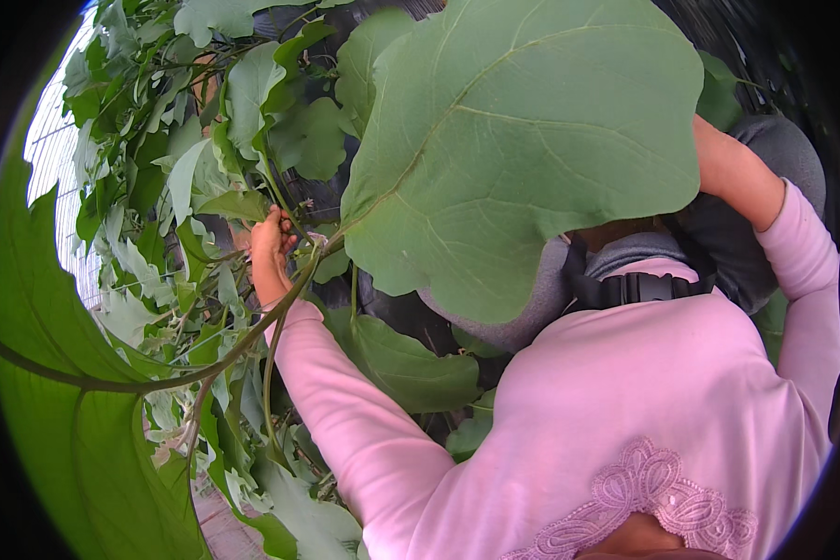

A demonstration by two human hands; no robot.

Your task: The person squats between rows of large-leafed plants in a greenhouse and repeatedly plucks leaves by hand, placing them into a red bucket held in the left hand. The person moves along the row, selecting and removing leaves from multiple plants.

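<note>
My left hand (269, 245) is in among the stems of a leafy plant, apparently an eggplant, with its fingers curled. A green stem (278, 187) runs right beside the fingertips, and a small leaf (236, 205) meets them from the left. Whether the fingers pinch either one is not clear. Close to this hand, a pale purplish flower (318, 239) sits at a fork of the stems. A very large leaf (525, 133) spreads across the middle. Behind it my right hand is hidden; only the right wrist and forearm (738, 171) show, so what it touches cannot be seen.
A thick branch (241, 343) curves past my left forearm to a big leaf (42, 280) at the left rim. Dense foliage (133, 231) fills the left side. Dark plastic sheeting (392, 301) lies on the ground. My bent legs (728, 231) and a buckled black strap (637, 288) are below me.
</note>
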